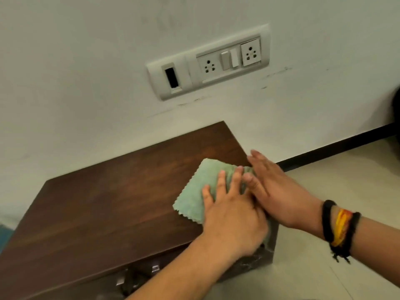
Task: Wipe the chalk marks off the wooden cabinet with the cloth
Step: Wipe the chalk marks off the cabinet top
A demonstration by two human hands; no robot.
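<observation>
A dark brown wooden cabinet (104, 204) stands against the white wall, and I look down on its top. A pale green cloth (194, 195) with a zigzag edge lies near the top's right end. My left hand (233, 215) presses flat on the cloth with its fingers spread. My right hand (277, 189) lies flat beside it at the cabinet's right edge, its thumb and palm on the bunched right side of the cloth. No chalk marks show on the bare wood around the cloth.
A white switch and socket panel (207, 61) is on the wall above the cabinet. Pale floor tiles (346, 174) and a black skirting strip (337, 146) lie to the right. Black and orange bands (339, 228) circle my right wrist. Metal handles (155, 268) show on the cabinet front.
</observation>
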